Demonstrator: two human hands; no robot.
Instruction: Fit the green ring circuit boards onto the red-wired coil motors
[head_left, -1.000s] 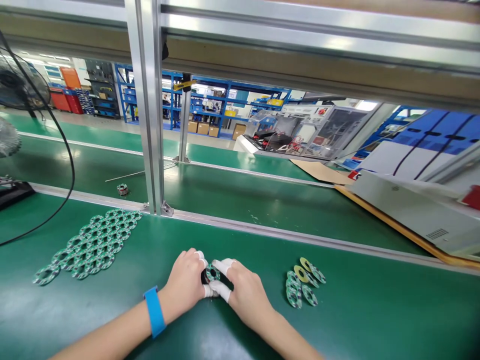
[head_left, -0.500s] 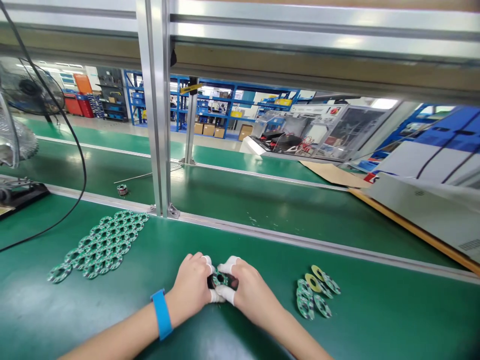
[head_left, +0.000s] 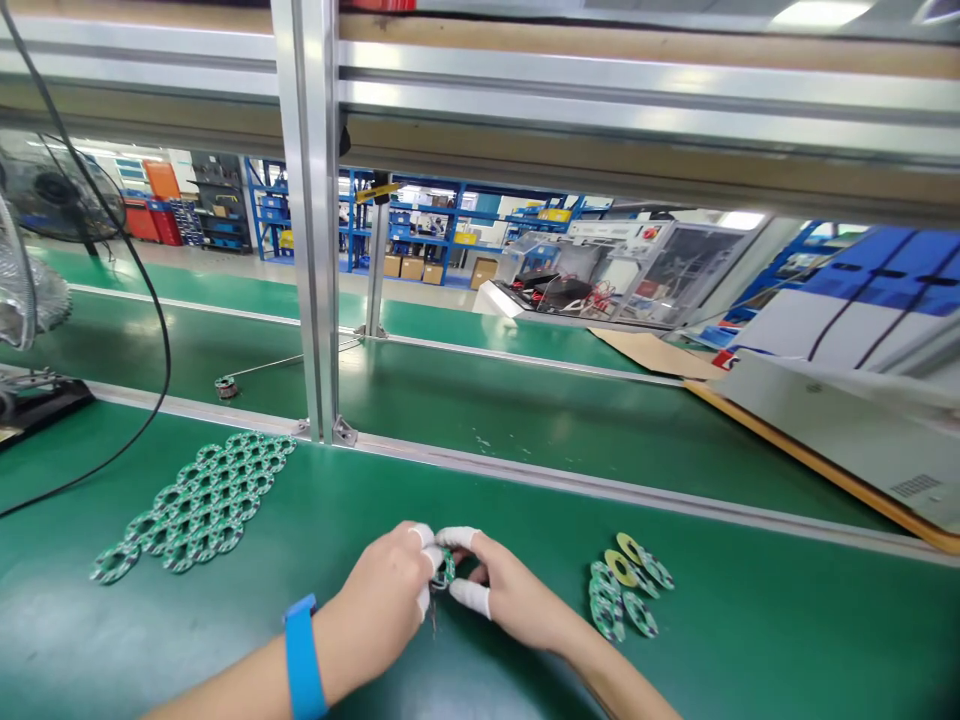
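Both hands meet over the green work surface, with white covers on several fingertips. My left hand, below a blue wristband, is closed on a small green ring-shaped board. My right hand curves around the same board from the right, thumb and forefinger at its edge. Part of the board and whatever lies under it are hidden by the fingers. A thin dark piece shows just below the fingertips.
Many green rings lie in rows at left. Several green rings and yellow rings lie at right. A metal post stands behind; a black cable hangs left. Beyond the rail sits a small coil part.
My left hand has turned, and its fingers cover more of the board's left side. The board appears more tilted. The camera view has shifted slightly.
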